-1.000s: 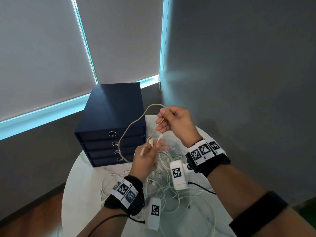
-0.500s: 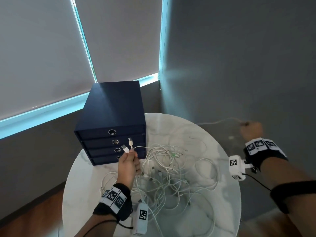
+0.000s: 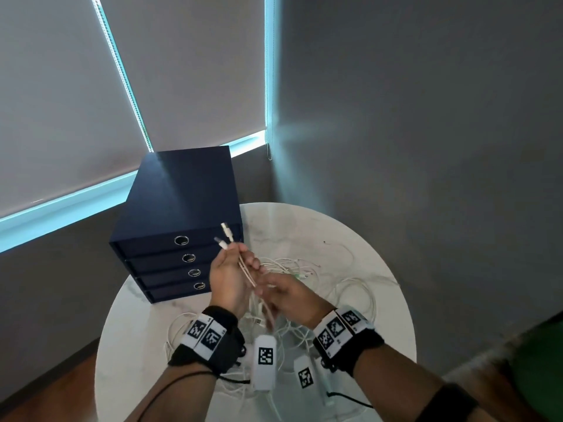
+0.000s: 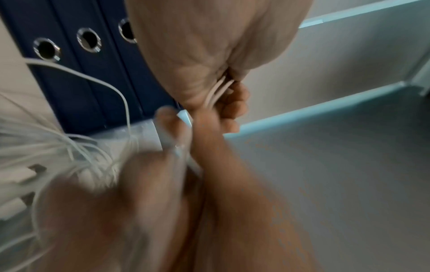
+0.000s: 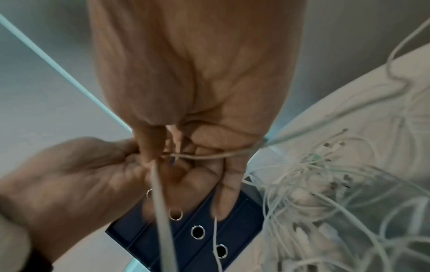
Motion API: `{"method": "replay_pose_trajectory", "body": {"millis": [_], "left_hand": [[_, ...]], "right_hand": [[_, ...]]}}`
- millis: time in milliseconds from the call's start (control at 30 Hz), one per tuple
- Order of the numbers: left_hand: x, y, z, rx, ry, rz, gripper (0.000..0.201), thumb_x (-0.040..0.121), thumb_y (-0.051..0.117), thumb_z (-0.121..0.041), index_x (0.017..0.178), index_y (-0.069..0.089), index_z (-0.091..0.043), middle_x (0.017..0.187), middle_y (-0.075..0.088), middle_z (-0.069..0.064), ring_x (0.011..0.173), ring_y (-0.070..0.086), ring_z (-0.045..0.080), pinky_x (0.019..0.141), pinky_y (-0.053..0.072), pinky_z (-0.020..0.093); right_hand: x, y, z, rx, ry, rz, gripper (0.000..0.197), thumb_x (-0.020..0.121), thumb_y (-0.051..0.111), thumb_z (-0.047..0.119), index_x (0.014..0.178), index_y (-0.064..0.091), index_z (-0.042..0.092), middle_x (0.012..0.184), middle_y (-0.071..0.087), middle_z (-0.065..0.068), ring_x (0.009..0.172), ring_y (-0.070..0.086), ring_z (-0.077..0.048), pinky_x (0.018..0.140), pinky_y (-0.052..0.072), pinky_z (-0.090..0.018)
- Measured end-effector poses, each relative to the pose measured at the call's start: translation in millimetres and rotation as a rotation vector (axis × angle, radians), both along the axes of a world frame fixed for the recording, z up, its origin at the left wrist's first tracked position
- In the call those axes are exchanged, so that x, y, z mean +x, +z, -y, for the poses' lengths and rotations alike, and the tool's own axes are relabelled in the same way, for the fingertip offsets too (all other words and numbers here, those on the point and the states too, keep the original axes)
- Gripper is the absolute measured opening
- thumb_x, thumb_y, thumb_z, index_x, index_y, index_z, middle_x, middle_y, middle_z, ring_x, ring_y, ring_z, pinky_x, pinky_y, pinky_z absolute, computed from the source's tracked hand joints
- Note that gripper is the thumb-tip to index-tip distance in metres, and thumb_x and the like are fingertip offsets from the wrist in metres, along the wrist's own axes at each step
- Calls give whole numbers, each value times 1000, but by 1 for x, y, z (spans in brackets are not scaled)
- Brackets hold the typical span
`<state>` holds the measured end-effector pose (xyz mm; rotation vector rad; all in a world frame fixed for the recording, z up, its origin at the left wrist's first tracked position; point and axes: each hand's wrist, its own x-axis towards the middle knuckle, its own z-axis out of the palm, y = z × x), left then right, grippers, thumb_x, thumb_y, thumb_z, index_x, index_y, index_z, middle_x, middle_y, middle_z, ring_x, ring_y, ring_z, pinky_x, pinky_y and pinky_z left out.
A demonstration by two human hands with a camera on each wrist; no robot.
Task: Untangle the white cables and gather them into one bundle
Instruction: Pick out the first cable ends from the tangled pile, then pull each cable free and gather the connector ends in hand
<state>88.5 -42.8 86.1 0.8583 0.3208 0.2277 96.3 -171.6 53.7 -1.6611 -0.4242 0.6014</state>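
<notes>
A tangle of white cables (image 3: pixel 307 287) lies on the round white table (image 3: pixel 374 248). My left hand (image 3: pixel 233 271) is raised above it and grips a doubled white cable (image 3: pixel 245 268); its two plug ends (image 3: pixel 224 236) stick up past the fingers. In the left wrist view the cable strands (image 4: pixel 217 90) pass between palm and curled fingers. My right hand (image 3: pixel 283 292) is just right of the left, fingers curled round the same cable (image 5: pixel 200 156) lower down. A strand (image 5: pixel 160 211) hangs from the hands toward the pile (image 5: pixel 325 184).
A dark blue drawer box (image 3: pixel 179 220) with ring pulls stands at the table's back left, close behind my hands. Grey walls and drawn blinds surround the table. Wooden floor (image 3: pixel 45 391) shows at lower left.
My right hand, stretched far right with the cable half a second ago, has come back next to the left hand. The left hand has risen slightly, still holding the plug ends.
</notes>
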Motion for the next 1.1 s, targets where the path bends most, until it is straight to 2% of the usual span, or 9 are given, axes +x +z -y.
{"method": "replay_pose_trajectory", "body": {"millis": [133, 300, 467, 600, 733, 867, 933, 1033, 1100], "left_hand": [[-1, -5, -34, -31, 57, -10, 29, 108, 34, -16, 94, 57, -6, 61, 46, 1, 53, 43, 14, 54, 49, 30], [1, -11, -39, -20, 85, -32, 31, 108, 33, -17, 112, 61, -4, 59, 41, -4, 49, 38, 9, 53, 42, 25], [-1, -15, -39, -23, 105, -47, 29, 108, 33, -17, 96, 59, -9, 53, 34, -7, 45, 30, 7, 44, 31, 21], [0, -21, -54, -76, 143, -92, 31, 107, 32, -16, 84, 53, -14, 52, 30, -7, 41, 24, 6, 36, 23, 20], [-2, -23, -55, -41, 117, -102, 33, 107, 32, -18, 82, 52, -14, 51, 29, -7, 40, 23, 6, 35, 22, 19], [-7, -26, -51, 16, 87, -112, 34, 108, 32, -19, 82, 53, -13, 52, 31, -7, 40, 25, 6, 36, 22, 19], [-8, -28, -51, 34, 76, -119, 34, 108, 32, -19, 83, 54, -13, 51, 33, -7, 40, 26, 5, 36, 22, 19], [-9, -29, -54, 66, 78, -135, 34, 108, 33, -19, 82, 54, -12, 50, 33, -8, 39, 26, 5, 36, 22, 18], [-10, -31, -57, 87, 76, -147, 34, 108, 33, -19, 82, 53, -12, 51, 33, -7, 39, 25, 5, 36, 22, 18]], "right_hand": [[2, -5, 28, -79, -4, 26, 32, 101, 50, 25, 72, 61, 20, 56, 49, 2, 46, 43, -12, 44, 38, -25], [14, -6, 74, -195, 2, -16, 28, 101, 48, 16, 76, 58, 9, 54, 42, 0, 44, 44, -17, 46, 44, -26], [27, -10, 142, -530, -122, 165, 30, 98, 54, 23, 70, 64, 24, 55, 49, 8, 46, 43, -5, 55, 42, -26], [35, -14, 219, -641, -309, 237, 41, 93, 62, 10, 59, 67, 33, 64, 64, 15, 58, 53, 1, 69, 41, -26], [35, -7, 269, -720, -479, 195, 12, 92, 63, 11, 92, 75, 12, 93, 69, -4, 92, 60, -17, 82, 38, -28], [33, -19, 295, -855, -579, 187, 16, 93, 60, 7, 104, 72, 4, 98, 69, -15, 94, 61, -28, 78, 39, -32], [29, -34, 301, -905, -562, 169, 14, 92, 62, 7, 98, 74, 8, 98, 71, -17, 96, 64, -31, 81, 42, -35], [22, -69, 315, -1009, -530, 50, 31, 90, 65, 20, 60, 63, 29, 64, 63, -4, 78, 60, -22, 65, 40, -30], [17, -102, 329, -1087, -536, -30, 37, 82, 63, 30, 46, 58, 27, 56, 55, -3, 76, 61, -27, 63, 35, -29]]}}
